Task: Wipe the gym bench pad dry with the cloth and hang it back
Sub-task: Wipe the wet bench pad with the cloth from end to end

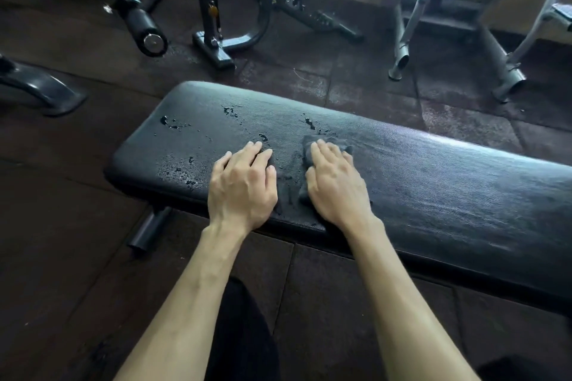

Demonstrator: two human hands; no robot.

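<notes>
Grey cloth (312, 150), soft and limp, lies mid-frame on the pad (433, 182), flattened under the right hand (335, 182), whose fingers lie straight and pressed down on it. The left hand (241, 185) rests flat on the bare pad beside it, fingers slightly spread. Droplets (230, 111) bead toward the left end; the vinyl looks slick, so the cloth should slide under palm pressure. To lift it, I would pinch an edge.

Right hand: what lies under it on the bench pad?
Under the right hand, a grey cloth is pressed flat on the bench pad. Only its edges show; the rest is covered.
</notes>
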